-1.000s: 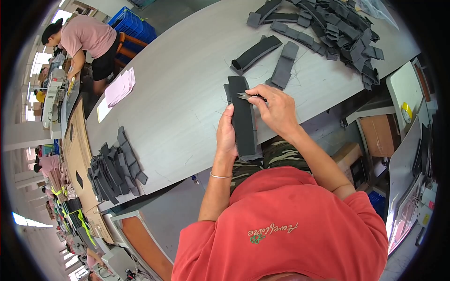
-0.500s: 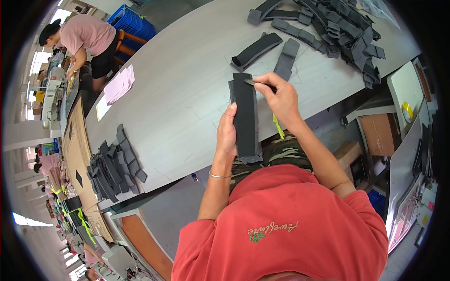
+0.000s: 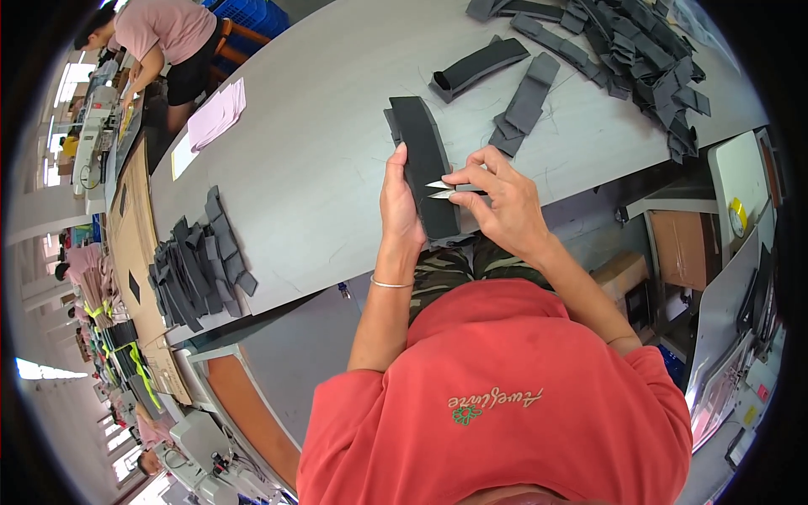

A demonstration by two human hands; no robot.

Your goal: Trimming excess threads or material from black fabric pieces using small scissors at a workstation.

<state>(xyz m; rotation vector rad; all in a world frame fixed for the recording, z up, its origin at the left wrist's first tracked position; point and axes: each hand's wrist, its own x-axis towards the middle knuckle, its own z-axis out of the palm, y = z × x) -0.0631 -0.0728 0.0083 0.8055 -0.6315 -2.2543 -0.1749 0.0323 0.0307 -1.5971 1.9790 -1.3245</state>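
My left hand [image 3: 399, 198] grips a long black fabric strip [image 3: 422, 151] by its left side, thumb on top, with a grey layer showing along its edges. In my right hand [image 3: 505, 198] are thread snips [image 3: 441, 189]; their two pointed blades are spread apart over the strip's lower right part. Beyond the hands, a folded dark strip [image 3: 480, 67] and a flat grey strip [image 3: 526, 105] lie on the table. My fingers cover most of the snips' body.
The pale table [image 3: 320, 168] carries a heap of dark strips [image 3: 640, 59] at far right and a smaller pile [image 3: 198, 265] at left. Pink cut pieces [image 3: 217, 116] lie at its far left edge. A person [image 3: 168, 42] bends over a sewing machine beyond.
The snips have moved from the strip's far end down its right edge toward me, and their blades now show spread. The strip has tilted slightly leftward at its far end.
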